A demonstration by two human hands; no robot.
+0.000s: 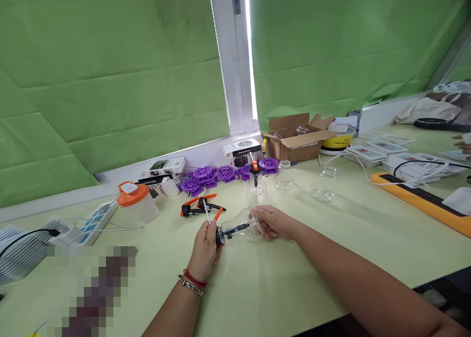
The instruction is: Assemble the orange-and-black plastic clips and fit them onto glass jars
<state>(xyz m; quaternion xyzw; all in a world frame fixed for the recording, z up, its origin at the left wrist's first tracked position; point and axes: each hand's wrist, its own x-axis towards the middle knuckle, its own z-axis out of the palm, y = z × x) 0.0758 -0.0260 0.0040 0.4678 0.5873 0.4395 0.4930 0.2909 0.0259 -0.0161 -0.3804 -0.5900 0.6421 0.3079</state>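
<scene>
Evidently the work in hand is joining or adjusting two parts: a clear, waisted bottle point(243, 218) and a black plastic fitting point(220, 236) with an orange lever and a thin, pale tube. The bottle lies on its side over the pale green table point(257, 293), between both hands; whether it touches the surface, I cannot tell. The left hand point(205, 248) has its grip closed around the fitting at the bottle's neck, and the dark stem reaches inside, through the transparent wall. The right hand point(274, 222) has its grip curled round the wide end, thumb and fingers on the wall. How firmly the fitting is seated cannot be made out, so a move from this pose calls for holding the wide end steady, without squeezing the thin-looking wall, and keeping the stem in line with the neck. Beyond the left hand lie two similar black-and-orange fittings point(191, 210); another clear bottle point(256, 191) stands farther back, near a row of purple round plastic parts point(202, 174).
</scene>
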